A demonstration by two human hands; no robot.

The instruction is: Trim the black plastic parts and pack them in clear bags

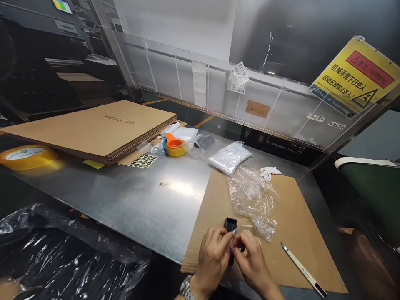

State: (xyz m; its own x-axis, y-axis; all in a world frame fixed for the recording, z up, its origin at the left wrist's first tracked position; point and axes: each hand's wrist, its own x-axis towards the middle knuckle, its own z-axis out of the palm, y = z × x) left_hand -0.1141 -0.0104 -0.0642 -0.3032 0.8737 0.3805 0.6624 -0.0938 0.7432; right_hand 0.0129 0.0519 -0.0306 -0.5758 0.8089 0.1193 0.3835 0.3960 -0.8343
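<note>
My left hand (212, 258) and my right hand (251, 260) meet near the front edge of a brown cardboard sheet (296, 233). Both are closed in a pinch around a small black device (230, 226) and a bit of clear plastic film at its side. The device's upper end sticks out above my fingers; its lower part is hidden by them. A crumpled clear plastic bag (251, 196) lies just beyond my right hand. A wristwatch (186, 287) shows on my left wrist.
A craft knife (301, 264) lies right of my hands. On the metal table (150, 196) sit a stack of flat cartons (93, 129), a tape dispenser (173, 146), a yellow tape roll (26, 156), a sticker sheet (143, 161) and white bags (229, 157). Black plastic wrap (62, 254) lies lower left.
</note>
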